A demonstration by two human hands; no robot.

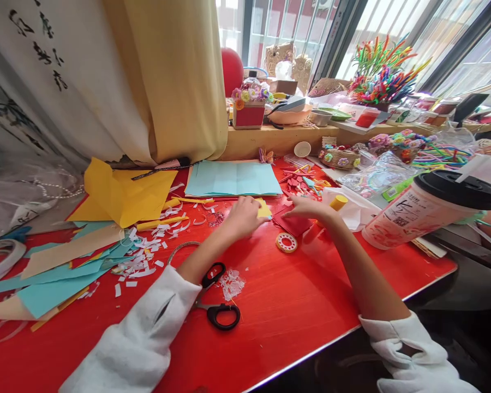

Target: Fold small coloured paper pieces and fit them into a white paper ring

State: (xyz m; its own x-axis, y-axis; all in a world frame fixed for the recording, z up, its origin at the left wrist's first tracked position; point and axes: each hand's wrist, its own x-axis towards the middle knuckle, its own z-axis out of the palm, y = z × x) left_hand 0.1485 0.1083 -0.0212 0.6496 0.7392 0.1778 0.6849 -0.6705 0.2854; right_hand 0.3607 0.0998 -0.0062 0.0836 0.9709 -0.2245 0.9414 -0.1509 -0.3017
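My left hand is over the middle of the red table, its fingers curled at a small yellow paper piece. The thumb and fingertips meet the paper's near side, though the hand hides part of it. To the right, my right hand reaches inward with fingers stretched out above a stack of red paper pieces. Nothing shows in its grip. A small round tape-like disc with a red-and-white centre lies just below the red pieces. Black-handled scissors rest under my left forearm, blades partly hidden by the sleeve.
Light blue sheets lie behind my hands. Yellow paper, cut strips and white scraps spread at left. A yellow-capped glue stick stands beside my right wrist. A drink cup leans at right. Craft items crowd the windowsill.
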